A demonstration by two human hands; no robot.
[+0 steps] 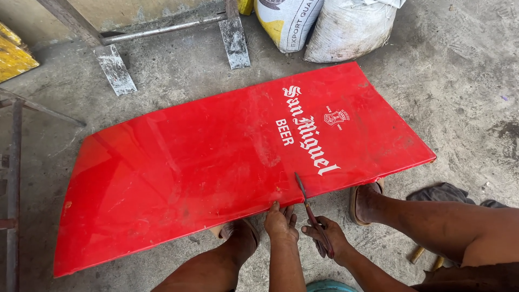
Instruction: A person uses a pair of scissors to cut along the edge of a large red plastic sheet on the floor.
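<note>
Two sacks, one red panel — left hand steadying, right hand gripping snips

The lower handles of the metal snips are hidden inside the right hand. The two white woven sacks are cut off by the top edge. The round teal object at the bottom edge shows only its rim
</note>
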